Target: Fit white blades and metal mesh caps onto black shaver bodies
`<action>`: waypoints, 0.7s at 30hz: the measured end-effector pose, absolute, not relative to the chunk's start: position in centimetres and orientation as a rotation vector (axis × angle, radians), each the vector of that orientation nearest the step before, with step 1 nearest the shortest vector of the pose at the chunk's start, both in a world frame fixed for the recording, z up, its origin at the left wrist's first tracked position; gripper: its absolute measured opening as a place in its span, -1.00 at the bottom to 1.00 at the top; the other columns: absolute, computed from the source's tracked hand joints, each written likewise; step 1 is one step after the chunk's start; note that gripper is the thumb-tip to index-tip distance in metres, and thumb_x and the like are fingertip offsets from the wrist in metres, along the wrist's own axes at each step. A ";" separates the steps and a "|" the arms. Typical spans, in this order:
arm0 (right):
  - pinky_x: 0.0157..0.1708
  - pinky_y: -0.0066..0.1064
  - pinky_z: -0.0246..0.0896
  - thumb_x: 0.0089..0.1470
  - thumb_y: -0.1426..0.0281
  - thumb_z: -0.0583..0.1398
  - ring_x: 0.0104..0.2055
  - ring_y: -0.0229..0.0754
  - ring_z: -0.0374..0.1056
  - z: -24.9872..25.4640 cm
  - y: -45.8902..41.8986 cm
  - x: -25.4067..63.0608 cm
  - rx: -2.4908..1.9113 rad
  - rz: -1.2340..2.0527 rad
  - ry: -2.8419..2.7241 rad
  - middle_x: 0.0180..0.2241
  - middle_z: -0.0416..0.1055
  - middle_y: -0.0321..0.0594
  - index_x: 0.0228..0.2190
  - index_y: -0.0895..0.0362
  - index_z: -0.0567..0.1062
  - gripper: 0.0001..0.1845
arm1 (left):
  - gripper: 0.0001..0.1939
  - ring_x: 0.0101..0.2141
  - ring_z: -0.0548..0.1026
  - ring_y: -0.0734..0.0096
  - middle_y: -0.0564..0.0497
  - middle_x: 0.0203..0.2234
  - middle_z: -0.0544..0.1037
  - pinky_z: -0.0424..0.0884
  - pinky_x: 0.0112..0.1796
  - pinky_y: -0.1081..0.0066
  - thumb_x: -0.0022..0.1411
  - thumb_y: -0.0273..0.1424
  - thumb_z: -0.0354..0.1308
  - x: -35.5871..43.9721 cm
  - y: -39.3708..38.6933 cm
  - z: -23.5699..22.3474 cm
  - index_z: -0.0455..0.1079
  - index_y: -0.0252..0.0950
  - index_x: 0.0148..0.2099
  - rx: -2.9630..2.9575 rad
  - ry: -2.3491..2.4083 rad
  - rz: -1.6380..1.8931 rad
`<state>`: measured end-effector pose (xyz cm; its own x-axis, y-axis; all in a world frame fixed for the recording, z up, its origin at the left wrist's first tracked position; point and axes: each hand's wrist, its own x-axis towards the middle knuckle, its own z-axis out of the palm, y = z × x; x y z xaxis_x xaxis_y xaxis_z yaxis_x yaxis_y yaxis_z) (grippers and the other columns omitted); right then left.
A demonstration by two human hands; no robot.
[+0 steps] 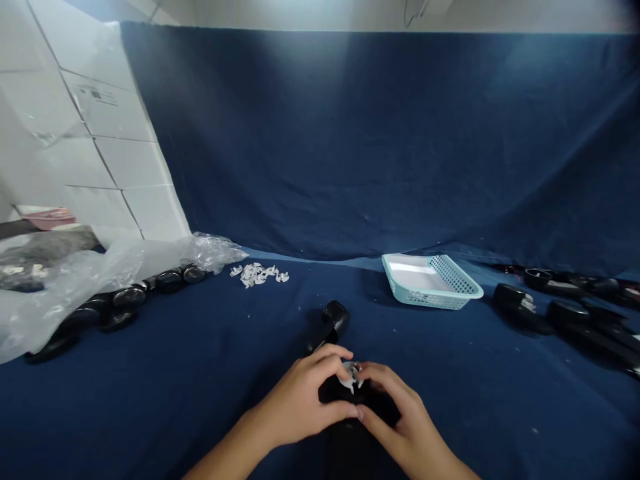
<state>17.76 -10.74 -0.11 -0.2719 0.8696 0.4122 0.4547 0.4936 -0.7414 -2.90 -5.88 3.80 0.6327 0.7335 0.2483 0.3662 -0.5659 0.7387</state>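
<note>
Both my hands meet low in the middle over a black device [336,324] that lies on the dark blue cloth. My left hand [300,398] curls round the device's near end from the left, thumb and fingers closed on it. From the right, my right hand [400,419] grips the same end, fingertips pinched at a small white piece [351,375] on top of it. The device's far end, rounded and shiny, pokes out beyond my fingers.
A pale teal basket [457,288] holding a white sheet stands at the right. Several black devices [565,310] lie far right. At the left a clear plastic bag [75,280] covers a row of black round parts [127,298]. White paper scraps [257,273] lie behind. White boxes [100,133] stack at the upper left.
</note>
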 end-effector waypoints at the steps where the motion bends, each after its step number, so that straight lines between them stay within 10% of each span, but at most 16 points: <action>1: 0.06 -0.31 0.29 0.12 0.47 0.17 0.06 -0.13 0.34 -0.1 -10.7 17.8 -1.095 0.630 -1.899 0.00 0.40 -0.19 -0.05 -0.01 0.35 -0.65 | -0.69 -0.01 0.45 0.22 -0.03 0.05 0.42 0.35 0.02 0.24 0.03 -0.28 0.39 -2.9 -5.8 3.6 0.40 -0.21 -0.20 2.167 0.856 0.737; 21: 0.10 -0.08 0.27 0.08 0.44 0.21 0.17 0.01 0.21 -1.1 -11.1 17.8 -1.166 0.188 -1.979 0.11 0.29 -0.14 0.03 -0.02 0.33 -0.54 | -0.61 -0.07 0.51 0.24 -0.01 -0.05 0.54 0.39 0.00 0.29 -0.05 -0.27 0.44 -2.9 -5.2 3.1 0.50 -0.20 -0.14 2.175 0.826 0.805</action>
<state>17.83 -11.14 -1.12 -0.2421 0.7862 0.5686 0.6649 0.5612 -0.4929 -2.92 -5.22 3.09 0.6097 0.7326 0.3026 0.3216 -0.5776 0.7503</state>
